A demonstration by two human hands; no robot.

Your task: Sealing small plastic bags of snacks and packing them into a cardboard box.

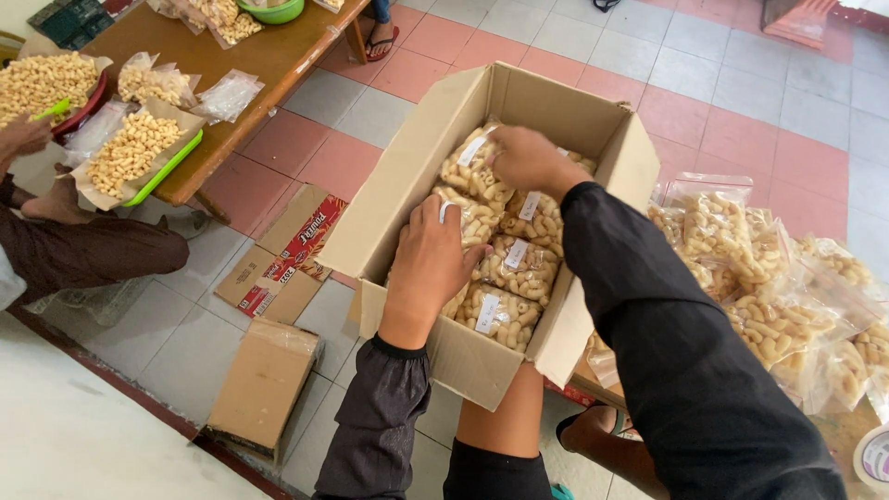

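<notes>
Packing looks under way: at centre frame the left hand (428, 264) lies flat and open on clear plastic bags of pale curled snacks (509, 268) inside the open brown cardboard box (407, 176); the right hand (528, 159) pinches one upper bag. Next probably needs pressing rows level.

One head-worn view, looking steeply down, close over the open cardboard box (519, 102); tiled floor (741, 83) far, low table (269, 56) far left.

Long black sleeves, bare hands
</notes>
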